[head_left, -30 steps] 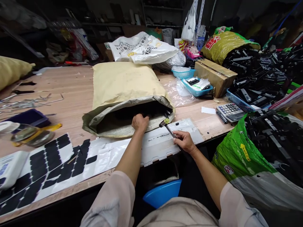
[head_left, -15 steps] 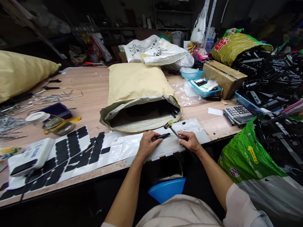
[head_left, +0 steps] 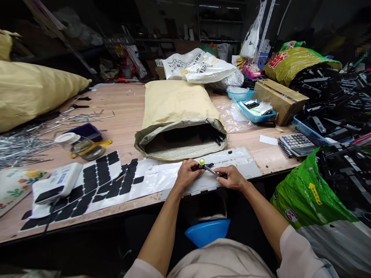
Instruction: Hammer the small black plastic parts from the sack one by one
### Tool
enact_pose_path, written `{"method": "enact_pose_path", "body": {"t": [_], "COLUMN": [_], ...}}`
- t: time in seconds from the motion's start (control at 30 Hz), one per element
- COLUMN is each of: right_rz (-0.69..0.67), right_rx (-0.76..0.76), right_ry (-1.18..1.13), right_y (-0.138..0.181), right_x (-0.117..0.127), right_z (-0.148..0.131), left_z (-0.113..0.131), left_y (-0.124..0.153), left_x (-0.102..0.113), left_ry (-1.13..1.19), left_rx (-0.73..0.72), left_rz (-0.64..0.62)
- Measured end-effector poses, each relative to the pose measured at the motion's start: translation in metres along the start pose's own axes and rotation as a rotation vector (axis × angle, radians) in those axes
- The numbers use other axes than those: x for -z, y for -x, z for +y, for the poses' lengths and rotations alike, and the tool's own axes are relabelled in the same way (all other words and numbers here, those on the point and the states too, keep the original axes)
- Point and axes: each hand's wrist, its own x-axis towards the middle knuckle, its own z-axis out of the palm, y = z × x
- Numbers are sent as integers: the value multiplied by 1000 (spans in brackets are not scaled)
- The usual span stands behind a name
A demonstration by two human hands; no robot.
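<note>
My right hand (head_left: pixel 233 178) grips the metal handle of a small hammer (head_left: pixel 212 170) with a yellowish round tip. The hammer head is right beside my left fingertips, over a slim black part (head_left: pixel 209 165). Fingers of my left hand (head_left: pixel 186 174) are closed on that part and hold it down on a pale flat board (head_left: pixel 245 166). Whether the hammer touches the part I cannot tell. A small black piece (head_left: pixel 230 152) lies farther back on the board. Just behind my hands, a cream sack (head_left: pixel 176 104) lies with its mouth towards me, dark parts inside.
Sheets of black stickers (head_left: pixel 90 177), a white box (head_left: pixel 59 183), a glass jar (head_left: pixel 88 148) and metal rods (head_left: pixel 23 148) are on the left. To the right are a calculator (head_left: pixel 297 143), blue baskets (head_left: pixel 256 116), a cardboard box (head_left: pixel 279 100) and a green bag (head_left: pixel 301 185) of black parts.
The hammer head has come down and left to the black part by my left fingers. My view has turned slightly left, so the scene sits farther right.
</note>
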Motion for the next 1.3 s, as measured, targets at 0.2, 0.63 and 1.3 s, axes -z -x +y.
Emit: {"method": "enact_pose_path", "body": {"t": [0.2, 0.63, 1.3], "right_rz": [42, 148, 284], "right_rx": [-25, -149, -230], "right_ry": [-20, -205, -527], "right_y": [2, 11, 12], "right_x": [8, 12, 16], "right_z": [-2, 16, 26], "left_z": [-1, -2, 12], "left_y": [0, 0, 127], "left_x": [0, -1, -46], "left_ry": [1, -13, 74], "left_rx": [9, 15, 271], "left_rz": [-8, -13, -590]}}
